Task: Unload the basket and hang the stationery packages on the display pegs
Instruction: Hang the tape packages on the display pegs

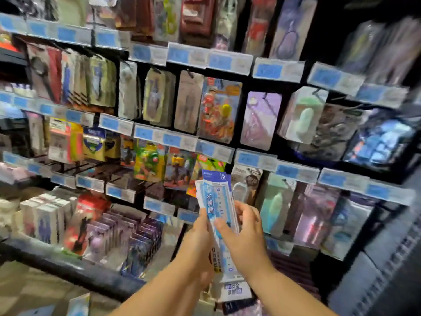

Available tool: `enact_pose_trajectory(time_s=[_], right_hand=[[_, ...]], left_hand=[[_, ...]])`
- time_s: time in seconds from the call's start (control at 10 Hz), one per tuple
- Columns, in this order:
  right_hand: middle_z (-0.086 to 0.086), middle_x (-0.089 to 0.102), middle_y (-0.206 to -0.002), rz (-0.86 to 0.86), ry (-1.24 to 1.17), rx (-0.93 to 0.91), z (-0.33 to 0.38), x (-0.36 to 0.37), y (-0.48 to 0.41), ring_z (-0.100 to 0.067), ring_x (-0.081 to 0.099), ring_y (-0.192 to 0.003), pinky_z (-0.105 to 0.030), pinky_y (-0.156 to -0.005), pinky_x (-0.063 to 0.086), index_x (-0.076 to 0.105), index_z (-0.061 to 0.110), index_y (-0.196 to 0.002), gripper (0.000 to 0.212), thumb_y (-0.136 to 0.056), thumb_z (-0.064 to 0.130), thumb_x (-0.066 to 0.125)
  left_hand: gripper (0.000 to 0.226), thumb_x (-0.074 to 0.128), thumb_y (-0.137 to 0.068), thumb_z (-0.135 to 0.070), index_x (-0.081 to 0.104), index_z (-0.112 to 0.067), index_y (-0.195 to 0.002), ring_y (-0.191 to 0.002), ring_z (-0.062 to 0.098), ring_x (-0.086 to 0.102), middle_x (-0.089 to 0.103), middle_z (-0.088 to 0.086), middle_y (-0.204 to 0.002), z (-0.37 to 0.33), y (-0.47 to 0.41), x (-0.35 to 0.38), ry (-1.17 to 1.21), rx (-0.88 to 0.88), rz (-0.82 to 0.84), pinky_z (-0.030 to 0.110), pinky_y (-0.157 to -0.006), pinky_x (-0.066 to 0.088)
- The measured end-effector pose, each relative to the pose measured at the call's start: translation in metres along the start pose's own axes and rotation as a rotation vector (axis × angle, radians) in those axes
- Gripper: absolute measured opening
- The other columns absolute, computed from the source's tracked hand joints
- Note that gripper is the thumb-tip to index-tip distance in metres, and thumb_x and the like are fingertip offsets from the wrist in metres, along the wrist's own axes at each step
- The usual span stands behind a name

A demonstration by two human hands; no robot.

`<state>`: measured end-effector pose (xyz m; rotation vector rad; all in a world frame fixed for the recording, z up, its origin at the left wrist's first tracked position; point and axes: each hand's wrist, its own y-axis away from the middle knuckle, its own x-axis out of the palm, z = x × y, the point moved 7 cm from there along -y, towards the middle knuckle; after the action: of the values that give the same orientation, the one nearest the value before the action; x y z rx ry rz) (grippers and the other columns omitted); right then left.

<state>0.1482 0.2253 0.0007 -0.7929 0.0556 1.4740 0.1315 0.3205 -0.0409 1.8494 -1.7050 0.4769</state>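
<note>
**Both hands hold a sheaf of long, flat blue-and-white stationery packs [216, 197] upright before the display.**
The left hand [200, 231] grips the sheaf's left edge. The right hand [247, 236] pinches the front pack, thumb on its face and fingers behind. The long axis runs upward, with the hanging end above both grips. Bare black wire pegs [77, 166] stand up and leftward, so the left hand looks nearer.

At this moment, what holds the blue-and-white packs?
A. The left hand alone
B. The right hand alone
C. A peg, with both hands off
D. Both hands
D: the left hand and the right hand each have a grip on the packs, which stand upright in front of the display, not yet hung.
</note>
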Motion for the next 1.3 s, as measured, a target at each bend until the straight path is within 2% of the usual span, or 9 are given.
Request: enact_pose_trajectory(time_s=[0.3,0.5,0.6,0.7,0.9,1.0,1.1,1.2,1.3], right_hand=[[0.013,0.044,-0.112,-0.194,-0.018,0.178,-0.057,-0.1,0.008,0.002,0.048,-0.103,-0.001,-0.074,0.039,0.049,0.032,-0.115,0.05,-0.075,0.039,0.079],[0.014,0.048,-0.107,-0.244,-0.039,0.239,-0.078,-0.152,0.008,0.002,0.054,-0.095,-0.018,-0.085,0.048,0.053,0.05,-0.106,0.038,-0.078,0.042,0.077],[0.012,0.047,-0.118,-0.23,-0.013,0.271,-0.09,-0.169,0.013,0.0,0.052,-0.103,-0.013,-0.086,0.042,0.056,0.041,-0.126,0.052,-0.078,0.053,0.072],[0.014,0.046,-0.118,-0.265,-0.032,0.281,-0.097,-0.188,0.018,0.002,0.051,-0.106,-0.013,-0.085,0.041,0.056,0.03,-0.132,0.077,-0.068,0.07,0.07],[0.015,0.049,-0.118,-0.314,-0.054,0.276,-0.099,-0.208,0.025,0.002,0.052,-0.108,-0.015,-0.09,0.042,0.057,0.025,-0.134,0.084,-0.063,0.067,0.073],[0.012,0.051,-0.116,-0.275,-0.074,0.289,-0.1,-0.208,0.027,-0.001,0.054,-0.106,-0.02,-0.094,0.044,0.061,0.025,-0.127,0.07,-0.069,0.061,0.075],[0.004,0.061,-0.1,-0.189,-0.077,0.237,-0.094,-0.201,0.024,-0.01,0.06,-0.091,-0.026,-0.084,0.051,0.071,0.028,-0.095,0.051,-0.064,0.068,0.07],[0.0,0.066,-0.079,-0.131,-0.153,0.224,-0.09,-0.188,0.021,-0.012,0.065,-0.08,-0.038,-0.081,0.056,0.071,0.027,-0.076,0.037,-0.064,0.061,0.072],[0.014,0.062,-0.067,-0.117,-0.262,0.218,-0.084,-0.179,0.022,0.009,0.059,-0.066,-0.013,-0.069,0.047,0.067,0.028,-0.059,0.022,-0.076,0.035,0.08]], left_hand=[[0.045,0.026,-0.104,-0.034,0.056,-0.003,-0.118,-0.091,0.021,0.059,0.063,0.013,-0.099,0.054,-0.009,0.107,-0.015,-0.033,0.235,0.031,-0.077,0.046],[0.057,0.037,-0.096,-0.051,0.056,-0.014,-0.134,-0.115,0.024,0.061,0.066,0.011,-0.123,0.091,-0.033,0.143,-0.127,-0.051,0.266,0.033,-0.082,0.051],[0.05,0.029,-0.103,-0.039,0.06,-0.001,-0.115,-0.104,0.025,0.058,0.062,0.016,-0.108,0.102,-0.03,0.171,-0.144,-0.106,0.335,0.028,-0.077,0.045],[0.058,0.021,-0.106,-0.04,0.05,0.004,-0.132,-0.073,0.019,0.056,0.058,0.006,-0.081,0.114,-0.042,0.193,-0.125,-0.141,0.302,0.032,-0.064,0.043],[0.05,0.03,-0.104,-0.044,0.055,-0.002,-0.115,-0.075,0.024,0.064,0.066,0.007,-0.082,0.137,-0.061,0.2,-0.177,-0.095,0.336,0.035,-0.066,0.046],[0.051,0.028,-0.103,-0.044,0.063,-0.009,-0.117,-0.083,0.011,0.073,0.076,0.002,-0.092,0.141,-0.046,0.196,-0.151,-0.064,0.424,0.024,-0.067,0.054],[0.045,0.03,-0.106,-0.033,0.061,-0.003,-0.12,-0.08,0.007,0.072,0.075,0.001,-0.086,0.133,-0.035,0.194,-0.155,-0.025,0.413,0.019,-0.061,0.054],[0.033,0.05,-0.099,-0.033,0.059,-0.003,-0.107,-0.079,0.006,0.07,0.067,0.008,-0.094,0.123,-0.03,0.183,-0.201,-0.015,0.345,0.02,-0.064,0.054],[0.042,0.042,-0.096,-0.04,0.058,-0.005,-0.114,-0.105,0.013,0.064,0.063,0.013,-0.116,0.115,-0.025,0.17,-0.284,0.01,0.269,0.033,-0.094,0.053]])
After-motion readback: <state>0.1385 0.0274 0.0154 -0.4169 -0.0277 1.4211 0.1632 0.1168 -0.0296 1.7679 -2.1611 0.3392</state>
